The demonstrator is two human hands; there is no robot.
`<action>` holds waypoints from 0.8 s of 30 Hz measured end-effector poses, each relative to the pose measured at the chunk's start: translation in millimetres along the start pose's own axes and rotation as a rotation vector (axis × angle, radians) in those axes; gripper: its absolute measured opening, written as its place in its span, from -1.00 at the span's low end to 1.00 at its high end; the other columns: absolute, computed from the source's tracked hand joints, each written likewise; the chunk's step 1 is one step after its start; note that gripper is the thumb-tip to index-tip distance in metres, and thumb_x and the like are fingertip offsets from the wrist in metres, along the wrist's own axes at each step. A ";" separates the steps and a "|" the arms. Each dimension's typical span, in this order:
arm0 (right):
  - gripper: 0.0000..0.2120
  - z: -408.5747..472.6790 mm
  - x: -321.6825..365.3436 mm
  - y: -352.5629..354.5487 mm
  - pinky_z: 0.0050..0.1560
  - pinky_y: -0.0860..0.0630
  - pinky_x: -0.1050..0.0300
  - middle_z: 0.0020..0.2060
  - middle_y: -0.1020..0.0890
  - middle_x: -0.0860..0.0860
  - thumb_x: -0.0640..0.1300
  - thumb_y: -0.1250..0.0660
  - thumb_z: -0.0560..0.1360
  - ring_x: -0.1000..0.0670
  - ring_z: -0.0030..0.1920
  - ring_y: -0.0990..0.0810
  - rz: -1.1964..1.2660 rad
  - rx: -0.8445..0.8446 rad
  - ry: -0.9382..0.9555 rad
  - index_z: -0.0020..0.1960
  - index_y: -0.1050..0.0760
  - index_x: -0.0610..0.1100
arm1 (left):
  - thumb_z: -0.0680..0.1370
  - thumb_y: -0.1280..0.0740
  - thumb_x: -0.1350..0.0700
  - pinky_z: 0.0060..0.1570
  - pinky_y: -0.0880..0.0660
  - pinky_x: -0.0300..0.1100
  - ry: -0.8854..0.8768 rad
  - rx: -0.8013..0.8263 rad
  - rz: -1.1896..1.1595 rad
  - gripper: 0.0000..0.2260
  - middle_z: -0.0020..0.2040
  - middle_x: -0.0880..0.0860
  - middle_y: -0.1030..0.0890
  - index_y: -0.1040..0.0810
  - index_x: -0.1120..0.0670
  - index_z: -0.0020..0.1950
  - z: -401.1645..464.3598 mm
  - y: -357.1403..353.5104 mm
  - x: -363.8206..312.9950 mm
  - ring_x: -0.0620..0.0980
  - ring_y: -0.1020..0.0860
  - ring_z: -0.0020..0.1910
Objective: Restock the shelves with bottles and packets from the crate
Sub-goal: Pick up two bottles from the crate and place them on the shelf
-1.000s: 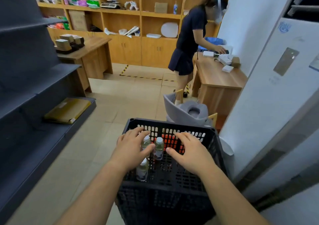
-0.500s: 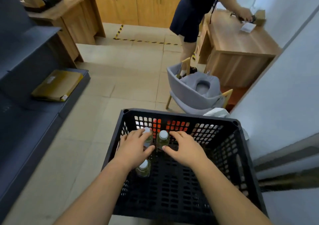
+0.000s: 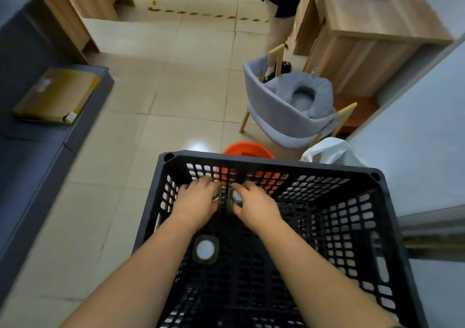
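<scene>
- Your left hand (image 3: 198,199) and right hand (image 3: 254,203) have sunk deep into the black plastic crate (image 3: 352,174); a second ago they hovered near its rim, above the caps.
- Left fingers (image 3: 205,181) are curled over one bottle (image 3: 217,195) standing at the crate's far wall; only a sliver of it shows past your knuckles.
- Right fingers (image 3: 242,188) and thumb are wrapped round the neighbouring bottle (image 3: 236,196), its white cap just visible between them.
- The two bottles stand side by side, touching or nearly so; which, you cannot tell.
- A third bottle (image 3: 205,249), white cap up, stands untouched nearer you, behind your left wrist.
- No packets show in the crate.
- The change reads as reach turned to grasp: both bottles look ready to lift, though neither has left the crate floor yet.
- The dark grey shelf unit (image 3: 37,156) lies well to the left of your left fingers, with a yellow-brown flat package (image 3: 57,96) on its lowest shelf.
- Beyond your fingertips, outside the crate, stand an orange bucket (image 3: 247,148) and a grey chair (image 3: 289,111).
</scene>
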State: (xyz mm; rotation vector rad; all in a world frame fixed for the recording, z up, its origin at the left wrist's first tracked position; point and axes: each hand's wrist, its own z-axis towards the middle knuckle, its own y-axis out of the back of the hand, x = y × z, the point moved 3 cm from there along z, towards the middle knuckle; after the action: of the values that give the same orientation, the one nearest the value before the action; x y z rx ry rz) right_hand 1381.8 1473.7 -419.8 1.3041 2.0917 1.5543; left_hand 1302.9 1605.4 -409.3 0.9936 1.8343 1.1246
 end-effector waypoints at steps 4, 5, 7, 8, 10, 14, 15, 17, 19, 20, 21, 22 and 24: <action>-0.53 6.9 5.6 -2.5 0.10 -0.50 -0.01 0.30 -0.41 -0.05 -0.02 -0.28 0.56 -0.13 0.29 -0.42 -0.025 -0.039 -0.036 0.45 -0.32 0.04 | 0.57 -0.28 0.03 0.29 -0.32 0.04 -0.013 -0.007 0.023 -0.57 0.40 0.01 -0.37 -0.34 -0.05 0.44 7.5 -7.0 3.0 0.05 -0.36 0.37; -0.56 8.0 7.1 -3.1 0.08 -0.50 -0.01 0.28 -0.42 -0.06 -0.05 -0.27 0.57 -0.13 0.28 -0.43 -0.026 -0.049 -0.040 0.44 -0.35 0.02 | 0.57 -0.27 0.04 0.28 -0.33 0.03 -0.017 -0.019 0.037 -0.58 0.38 0.02 -0.38 -0.36 -0.05 0.43 8.9 -7.9 3.5 0.05 -0.37 0.36; -0.59 9.4 9.1 -5.1 0.08 -0.52 -0.02 0.26 -0.43 -0.07 -0.08 -0.25 0.57 -0.13 0.27 -0.44 -0.015 -0.069 -0.042 0.41 -0.37 -0.01 | 0.57 -0.26 0.06 0.25 -0.33 0.02 -0.023 -0.043 0.058 -0.61 0.35 0.02 -0.41 -0.38 -0.05 0.40 11.4 -8.0 4.3 0.05 -0.40 0.33; -0.59 8.9 9.3 -6.6 0.10 -0.53 -0.03 0.26 -0.43 -0.07 -0.09 -0.25 0.57 -0.13 0.26 -0.43 -0.004 -0.076 -0.043 0.41 -0.37 -0.02 | 0.57 -0.27 0.06 0.25 -0.33 0.02 -0.031 -0.048 0.063 -0.62 0.34 0.02 -0.42 -0.39 -0.04 0.39 11.6 -7.6 4.1 0.05 -0.41 0.31; -0.56 5.0 9.3 -8.5 0.16 -0.52 -0.04 0.28 -0.42 -0.06 -0.10 -0.26 0.57 -0.12 0.28 -0.42 0.023 -0.087 -0.043 0.44 -0.35 -0.01 | 0.56 -0.27 0.07 0.25 -0.33 0.03 -0.052 -0.052 0.068 -0.64 0.31 0.00 -0.45 -0.42 -0.04 0.36 8.5 -6.9 4.0 0.03 -0.42 0.29; -0.54 -16.8 7.6 -6.0 0.24 -0.47 -0.03 0.31 -0.44 -0.04 -0.08 -0.26 0.59 -0.10 0.32 -0.40 0.082 -0.118 -0.043 0.48 -0.35 0.01 | 0.54 -0.31 0.03 0.26 -0.31 0.00 -0.045 -0.067 -0.002 -0.64 0.28 -0.04 -0.47 -0.43 -0.06 0.34 -10.8 -2.5 6.4 -0.01 -0.42 0.28; -0.55 -23.7 6.7 -2.5 0.25 -0.46 0.00 0.31 -0.44 -0.02 -0.06 -0.26 0.59 -0.08 0.32 -0.41 0.088 -0.133 -0.045 0.47 -0.36 0.02 | 0.54 -0.31 0.01 0.27 -0.30 -0.01 -0.038 -0.086 -0.024 -0.62 0.28 -0.05 -0.47 -0.42 -0.06 0.35 -16.5 2.6 6.1 -0.02 -0.42 0.28; -0.57 -36.6 5.4 9.2 0.25 -0.43 0.05 0.30 -0.46 0.00 -0.05 -0.26 0.59 -0.06 0.30 -0.42 0.098 -0.149 -0.035 0.45 -0.40 0.01 | 0.53 -0.31 0.01 0.26 -0.28 -0.03 -0.040 -0.112 -0.043 -0.61 0.27 -0.07 -0.47 -0.42 -0.07 0.36 -27.3 17.9 2.4 -0.04 -0.42 0.27; -0.59 -49.5 6.0 26.6 0.27 -0.42 0.06 0.29 -0.47 0.00 -0.06 -0.27 0.57 -0.06 0.29 -0.44 0.119 -0.140 -0.007 0.42 -0.43 0.00 | 0.52 -0.30 0.02 0.24 -0.27 -0.05 -0.053 -0.120 -0.050 -0.62 0.24 -0.09 -0.48 -0.44 -0.08 0.34 -39.2 37.5 -3.8 -0.05 -0.43 0.25; -0.60 -56.5 6.5 37.3 0.27 -0.42 0.06 0.28 -0.47 0.00 -0.06 -0.28 0.57 -0.06 0.28 -0.45 0.137 -0.136 0.006 0.41 -0.45 0.00 | 0.52 -0.30 0.03 0.24 -0.26 -0.06 -0.057 -0.118 -0.052 -0.62 0.24 -0.09 -0.48 -0.44 -0.08 0.34 -45.6 47.5 -7.2 -0.06 -0.43 0.25; -0.60 -64.0 7.1 48.4 0.28 -0.41 0.06 0.27 -0.48 0.00 -0.07 -0.29 0.56 -0.05 0.28 -0.45 0.152 -0.137 0.015 0.40 -0.45 -0.01 | 0.52 -0.30 0.04 0.23 -0.25 -0.06 -0.059 -0.117 -0.050 -0.62 0.24 -0.10 -0.48 -0.44 -0.09 0.34 -52.6 57.7 -10.8 -0.06 -0.43 0.25; -0.59 -72.2 8.0 61.0 0.29 -0.41 0.06 0.27 -0.48 0.00 -0.07 -0.29 0.56 -0.05 0.28 -0.45 0.159 -0.146 0.020 0.40 -0.46 -0.01 | 0.52 -0.30 0.04 0.23 -0.25 -0.06 -0.061 -0.121 -0.042 -0.62 0.25 -0.10 -0.48 -0.45 -0.09 0.34 -59.8 67.7 -14.4 -0.07 -0.43 0.25; -0.59 -88.9 10.1 85.7 0.28 -0.41 0.06 0.25 -0.50 0.00 -0.07 -0.31 0.53 -0.05 0.26 -0.47 0.162 -0.176 0.030 0.38 -0.48 -0.01 | 0.52 -0.28 0.05 0.23 -0.27 -0.06 -0.061 -0.134 -0.024 -0.62 0.26 -0.10 -0.48 -0.44 -0.10 0.35 -73.9 88.4 -21.1 -0.06 -0.45 0.24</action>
State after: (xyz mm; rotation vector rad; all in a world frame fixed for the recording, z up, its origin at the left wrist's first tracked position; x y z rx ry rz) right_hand 1363.7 1426.8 -306.6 1.4238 1.8563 1.7883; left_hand 1266.6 1589.2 -299.1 0.9166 1.6956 1.1737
